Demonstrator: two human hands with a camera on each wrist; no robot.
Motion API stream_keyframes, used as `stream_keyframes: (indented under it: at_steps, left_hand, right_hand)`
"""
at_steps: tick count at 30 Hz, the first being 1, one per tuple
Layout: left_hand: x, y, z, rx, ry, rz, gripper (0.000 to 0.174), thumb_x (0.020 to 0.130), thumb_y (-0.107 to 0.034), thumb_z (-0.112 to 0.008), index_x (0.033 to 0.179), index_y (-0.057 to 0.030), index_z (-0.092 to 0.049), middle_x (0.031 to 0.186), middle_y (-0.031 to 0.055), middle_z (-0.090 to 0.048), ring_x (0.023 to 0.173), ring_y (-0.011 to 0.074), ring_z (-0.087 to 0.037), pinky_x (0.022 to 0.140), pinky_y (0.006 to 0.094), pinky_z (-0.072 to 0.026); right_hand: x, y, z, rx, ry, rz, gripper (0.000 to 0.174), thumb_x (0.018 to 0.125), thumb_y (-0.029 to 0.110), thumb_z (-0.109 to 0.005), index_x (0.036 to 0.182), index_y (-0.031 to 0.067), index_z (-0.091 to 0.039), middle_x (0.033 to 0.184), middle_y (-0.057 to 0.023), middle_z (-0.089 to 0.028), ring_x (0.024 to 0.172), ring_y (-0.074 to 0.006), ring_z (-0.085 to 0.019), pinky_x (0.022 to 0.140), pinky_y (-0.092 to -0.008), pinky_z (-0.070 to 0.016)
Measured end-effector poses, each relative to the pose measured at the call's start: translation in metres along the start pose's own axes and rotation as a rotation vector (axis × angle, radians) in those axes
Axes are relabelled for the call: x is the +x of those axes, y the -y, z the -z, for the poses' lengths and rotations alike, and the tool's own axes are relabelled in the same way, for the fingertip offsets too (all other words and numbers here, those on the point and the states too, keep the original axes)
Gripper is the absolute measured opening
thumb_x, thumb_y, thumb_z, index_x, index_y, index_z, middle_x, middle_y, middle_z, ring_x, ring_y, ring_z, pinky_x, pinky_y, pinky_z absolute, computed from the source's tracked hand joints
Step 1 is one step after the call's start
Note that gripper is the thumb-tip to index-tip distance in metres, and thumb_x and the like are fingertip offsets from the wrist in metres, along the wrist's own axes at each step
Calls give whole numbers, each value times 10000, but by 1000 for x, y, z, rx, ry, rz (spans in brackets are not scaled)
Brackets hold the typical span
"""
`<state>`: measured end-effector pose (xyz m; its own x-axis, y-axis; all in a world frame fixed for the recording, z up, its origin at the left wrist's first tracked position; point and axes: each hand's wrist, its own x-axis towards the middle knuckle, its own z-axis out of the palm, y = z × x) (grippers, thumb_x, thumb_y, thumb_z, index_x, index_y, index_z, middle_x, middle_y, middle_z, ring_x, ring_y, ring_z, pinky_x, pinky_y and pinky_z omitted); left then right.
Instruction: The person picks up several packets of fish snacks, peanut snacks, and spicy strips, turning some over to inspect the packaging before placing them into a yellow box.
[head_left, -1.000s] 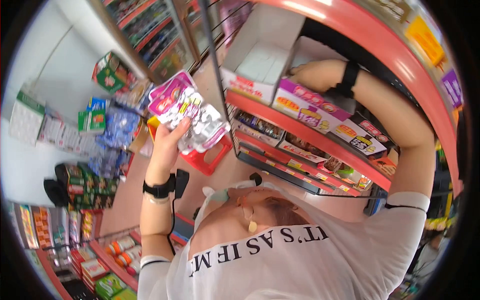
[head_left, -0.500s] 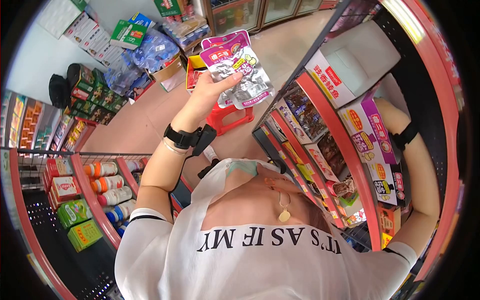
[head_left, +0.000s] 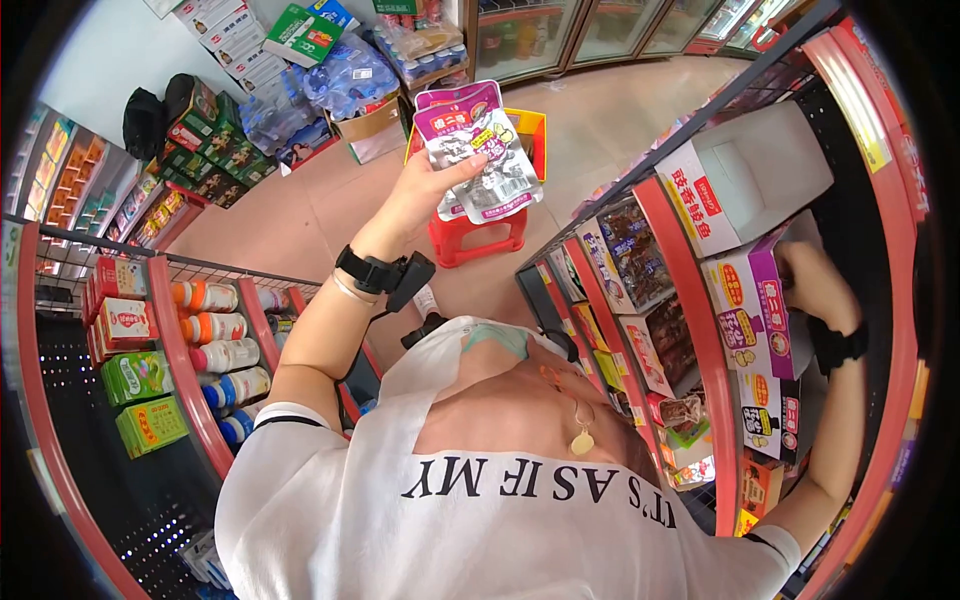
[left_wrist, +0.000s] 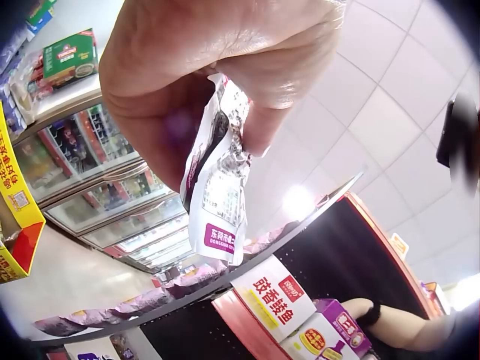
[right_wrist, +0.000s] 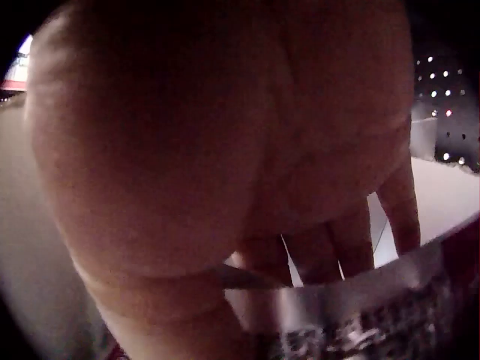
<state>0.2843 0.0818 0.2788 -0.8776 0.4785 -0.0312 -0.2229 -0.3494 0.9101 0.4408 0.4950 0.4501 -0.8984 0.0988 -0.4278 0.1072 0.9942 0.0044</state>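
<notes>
My left hand (head_left: 412,198) pinches at least two silver and purple snack pouches (head_left: 505,190) with the thumb across the front, held up over the aisle. In the left wrist view the pouches (left_wrist: 217,202) show edge-on beneath the curled fingers. My right hand (head_left: 818,280) reaches into an open purple and white display box (head_left: 735,305) on the shelf. In the dim right wrist view its fingers (right_wrist: 349,240) pass behind the upper edge of a silver pouch (right_wrist: 360,322), with the thumb on the near side. The fingertips are hidden.
A white carton (head_left: 715,195) stands beside the purple box, with a black and white box (head_left: 765,415) on its other side. Lower red-edged shelves hold packaged snacks. A red stool (head_left: 475,240) carrying a yellow box (head_left: 535,150) stands in the aisle. Bottles (head_left: 215,328) line the opposite shelf.
The head view has turned, so the shelf now lies at the right. My left hand still holds the pouches up, now in front of the stool. My right hand remains at the purple box.
</notes>
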Motion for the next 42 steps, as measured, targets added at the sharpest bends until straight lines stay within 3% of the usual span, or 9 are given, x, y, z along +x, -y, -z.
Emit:
stream_keyframes:
  at_steps: [4, 6, 8, 12, 19, 24, 30, 37, 42]
  left_hand:
    - [0, 1, 1, -11, -22, 12, 401, 799, -170, -667, 1131, -2, -518, 1065, 76, -601, 957, 151, -587, 838, 291, -466]
    - [1, 3, 1, -18, -32, 17, 399, 797, -168, -668, 1129, -3, -519, 1058, 75, -604, 951, 152, -590, 834, 292, -470]
    - [4, 6, 1, -45, -22, 8, 389, 791, -164, -674, 1116, -6, -530, 1043, 73, -612, 930, 152, -599, 819, 293, -477]
    - [10, 8, -1, -39, -4, 45, 367, 786, -154, -678, 1097, -11, -545, 1025, 71, -619, 914, 151, -605, 807, 292, -482]
    - [24, 18, -4, -64, 26, 65, 368, 780, -156, -682, 1091, -10, -552, 1019, 71, -623, 909, 147, -605, 794, 290, -486]
    - [35, 25, -1, -76, 24, 102, 368, 784, -169, -679, 1093, -12, -556, 1027, 70, -621, 908, 145, -605, 793, 288, -485]
    - [54, 26, 16, -45, 57, 143, 367, 785, -172, -678, 1092, -11, -558, 1023, 71, -622, 902, 141, -606, 785, 279, -482]
    - [70, 3, 60, 40, 28, 176, 381, 788, -173, -679, 1105, -14, -541, 1030, 74, -620, 902, 145, -611, 788, 282, -490]
    - [71, -16, 110, 114, -38, 168, 393, 778, -182, -690, 1100, -11, -543, 1020, 66, -620, 896, 139, -603, 796, 277, -471]
  right_hand:
    - [-31, 12, 8, -104, -428, 114, 301, 596, -64, -660, 838, -28, -485, 765, -188, -557, 733, -344, -553, 631, -393, -423]
    - [-42, 6, 4, -97, -410, 44, 340, 643, -95, -617, 948, -25, -485, 867, -195, -564, 812, -343, -552, 675, -390, -429]
    - [-55, 9, -3, -163, -709, 53, 382, 676, -116, -583, 1032, -8, -499, 943, -200, -560, 883, -357, -543, 726, -389, -434]
    - [-74, 38, -12, -441, -762, -225, 379, 744, -87, -530, 1110, 3, -491, 1009, -171, -561, 943, -352, -540, 782, -390, -440]
    - [-114, 48, -35, -515, -950, -247, 343, 756, -72, -524, 1088, 15, -506, 1111, -146, -571, 996, -330, -555, 831, -369, -444]
    - [-135, 87, -35, -384, -1115, 48, 381, 772, -3, -584, 1137, 2, -476, 1153, -197, -555, 1043, -356, -554, 883, -415, -444]
    - [-133, 113, -46, -101, -919, 221, 461, 762, 21, -664, 1140, -11, -402, 1146, -261, -524, 1021, -387, -549, 886, -443, -453]
    - [14, 205, -42, 319, -916, 470, 318, 734, 50, -634, 1027, 24, -513, 1042, -182, -606, 946, -333, -597, 840, -402, -463]
    - [128, 259, -69, 938, -725, 238, 270, 755, -21, -605, 1016, -32, -535, 915, -117, -627, 859, -200, -616, 731, -274, -489]
